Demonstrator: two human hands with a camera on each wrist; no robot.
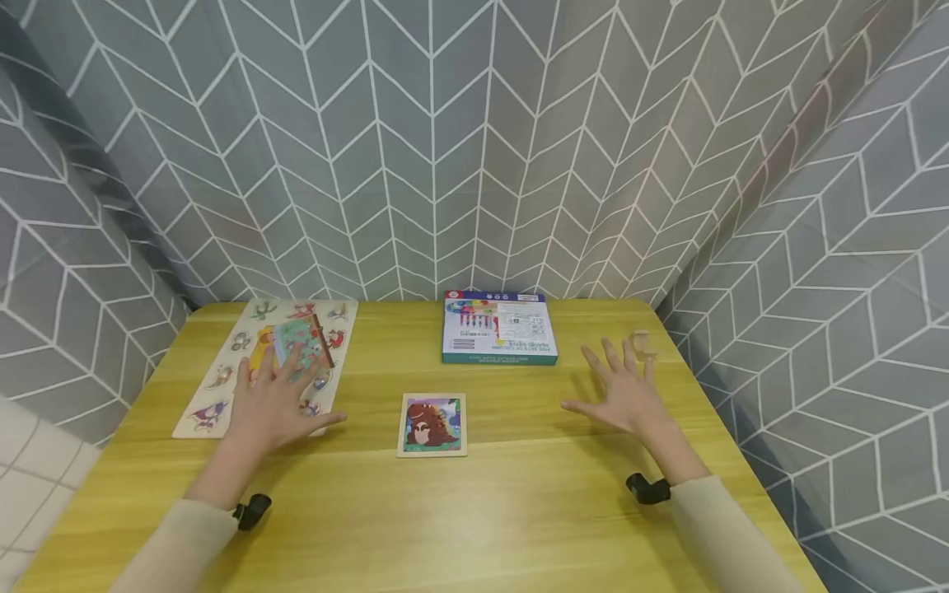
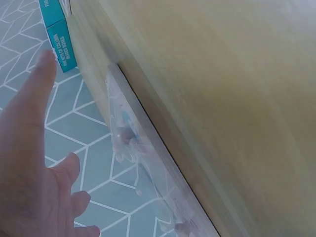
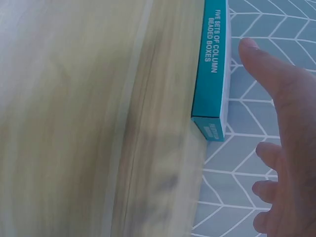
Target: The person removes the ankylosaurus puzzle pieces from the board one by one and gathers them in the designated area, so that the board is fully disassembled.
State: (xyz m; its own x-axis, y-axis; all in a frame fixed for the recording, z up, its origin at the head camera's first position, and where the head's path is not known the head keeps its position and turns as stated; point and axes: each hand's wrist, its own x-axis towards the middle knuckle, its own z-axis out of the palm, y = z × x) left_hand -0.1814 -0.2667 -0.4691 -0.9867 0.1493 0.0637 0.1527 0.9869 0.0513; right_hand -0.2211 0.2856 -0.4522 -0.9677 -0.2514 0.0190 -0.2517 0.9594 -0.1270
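My left hand hovers with spread fingers over the lower right part of a pale peg puzzle board. That board bears several small figures, and a colourful flat stack with a brown strip lies on it, partly hidden by the fingers. Over the table's right side my right hand is held up, fingers spread, holding nothing. Between the hands lies a small square dinosaur picture puzzle in a wooden frame. Farther back a flat teal-edged box, printed with "column beaded boxes", lies nearer the right hand; its edge also shows in the right wrist view.
A small pale wooden piece lies just beyond the right fingertips, near the table's right edge. The yellow wood-grain table is bounded at the back and right by a grey patterned curtain. A black wrist camera sits on the right wrist.
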